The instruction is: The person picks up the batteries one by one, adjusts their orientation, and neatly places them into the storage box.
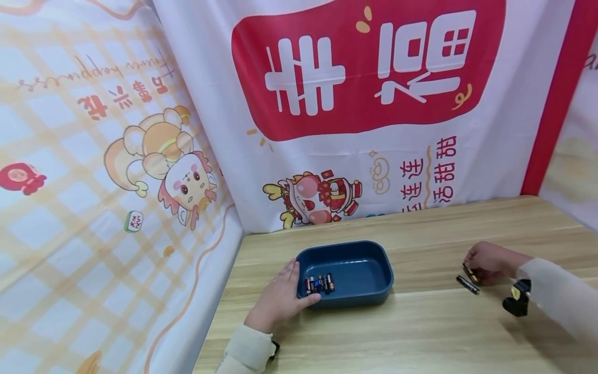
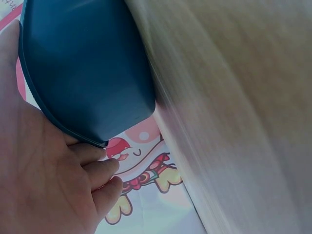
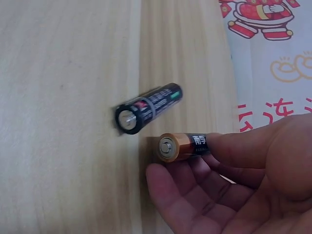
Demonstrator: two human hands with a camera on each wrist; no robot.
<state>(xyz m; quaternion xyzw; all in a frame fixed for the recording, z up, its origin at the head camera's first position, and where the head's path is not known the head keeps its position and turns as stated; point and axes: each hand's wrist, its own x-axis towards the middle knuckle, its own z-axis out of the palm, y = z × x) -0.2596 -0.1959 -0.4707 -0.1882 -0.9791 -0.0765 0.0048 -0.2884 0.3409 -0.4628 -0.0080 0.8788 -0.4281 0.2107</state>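
A dark blue rectangular box (image 1: pixel 359 298) stands on the table, with several small batteries (image 1: pixel 322 284) at its left end. My left hand (image 1: pixel 280 296) grips that end, its thumb by the near rim and its fingers along the left wall. In the left wrist view the hand (image 2: pixel 53 165) meets the box's rim (image 2: pixel 36 97). Far to the right, my right hand (image 1: pixel 492 263) pinches a copper-and-black battery (image 3: pixel 183 146) between thumb and fingers, close to the tabletop. Beside it lies a black battery (image 1: pixel 467 284), apart from the fingers in the right wrist view.
The wooden table (image 1: pixel 420 332) runs back to a printed white cloth (image 1: pixel 374 171) with red lettering. Another patterned cloth (image 1: pixel 93 182) borders the left side. A dark device (image 1: pixel 517 298) sits at the right wrist.
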